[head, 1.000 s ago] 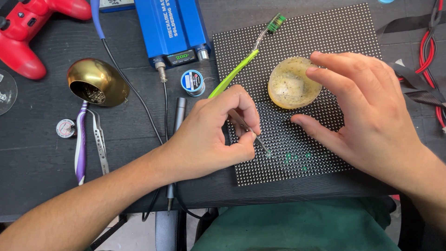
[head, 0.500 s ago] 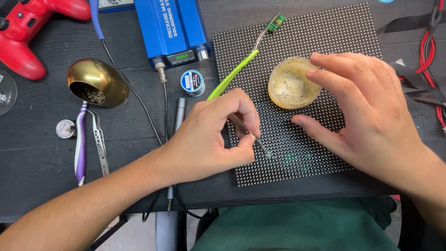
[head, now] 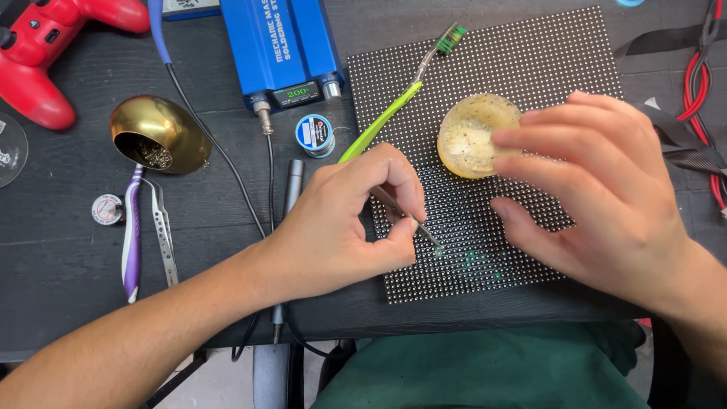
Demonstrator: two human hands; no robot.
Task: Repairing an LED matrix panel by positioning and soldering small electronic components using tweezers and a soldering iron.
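The LED matrix panel [head: 530, 68] lies flat on the dark table [head: 60, 250], directly under both hands; its long axis runs left-right across the view, its near edge close to the table's front edge.

The left hand [head: 341, 227] is closed in a pinch on a thin metal tool [head: 405, 216], likely tweezers, though the upper end is hidden in the fist; the tool's axis slants down and to the right, its tip touching the panel in the lower-middle rows, just beside a small cluster of faintly green pixels [head: 473, 259]; of the two hands the left is the nearer to that spot, being on it through the tool.

The right hand [head: 598, 204] is held open, grasping nothing; fingers are spread and pointed left, thumb lowest, its tip near the green cluster from the right; whether the fingertips rest on the panel or hover cannot be told; the upper fingers partly cover a round yellowish flux tin [head: 469, 136] sitting on the panel.

A green toothbrush [head: 394, 106] lies diagonally over the panel's top-left corner; left of the panel: a soldering iron handle [head: 291, 185] on its cable, a small solder spool [head: 314, 135], a blue soldering station [head: 276, 45], a brass tip-cleaner pot [head: 155, 132], a purple toothbrush [head: 132, 235] beside spare tweezers [head: 163, 231], a red game controller [head: 45, 45].
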